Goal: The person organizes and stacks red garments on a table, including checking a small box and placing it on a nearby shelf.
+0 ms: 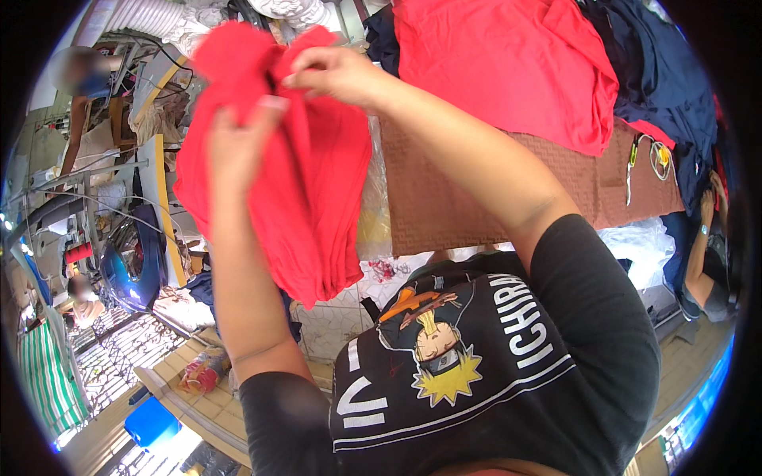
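Note:
A heap of bright red garments (317, 198) hangs in long folds at the left end of the table. My right hand (337, 75) is at its upper part, fingers bent and pinching the edge of a red garment (234, 55). Beside it, lower and to the left, my left hand (238, 147) is closed on the same garment, thumb toward the right hand. That hand is blurred by motion, and its fingers are partly lost in the red cloth.
A brown textured cloth (476, 190) covers the table. On it lie a red garment (508, 71), dark navy garments (667, 87), a yellow-green cutter (633, 155) and a coiled cord (660, 161). Another person's arms (702, 246) show at far right. Clear plastic (635, 246) hangs at the table's edge.

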